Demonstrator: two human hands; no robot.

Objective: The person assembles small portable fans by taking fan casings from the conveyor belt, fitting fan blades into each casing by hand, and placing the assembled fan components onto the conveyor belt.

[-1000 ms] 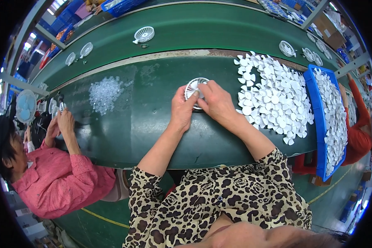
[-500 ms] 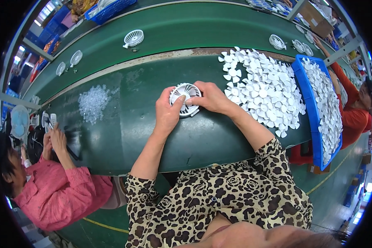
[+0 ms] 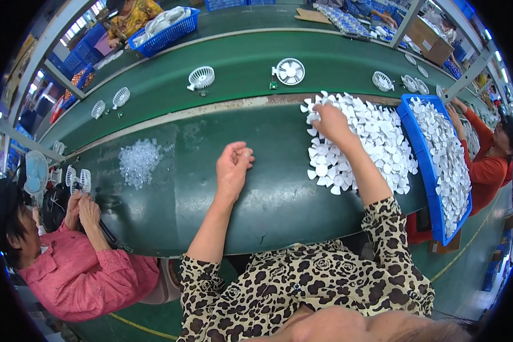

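My right hand (image 3: 332, 124) is at the upper left edge of a pile of small white three-winged fan blades (image 3: 370, 137), its fingers closed on a fan blade there that they mostly hide. Above the bench's middle, my left hand (image 3: 232, 170) has its fingers curled in and the thumb against them. Whatever it may hold is too small to make out. A round white fan housing (image 3: 290, 72) with a blade in it lies on the green conveyor belt (image 3: 239, 62) ahead of me, beside a small green part (image 3: 273, 85).
A blue tray (image 3: 425, 165) of more blades stands to the right. Small clear pieces (image 3: 139, 162) lie heaped on the left of the bench (image 3: 202, 134). More white housings (image 3: 202, 77) rest on the belt. Co-workers sit at left (image 3: 91, 273) and right (image 3: 487, 154).
The white fan housing has left my hands; one now lies on the belt ahead. My right hand has moved right to the blade pile. My left hand stays near the bench's middle.
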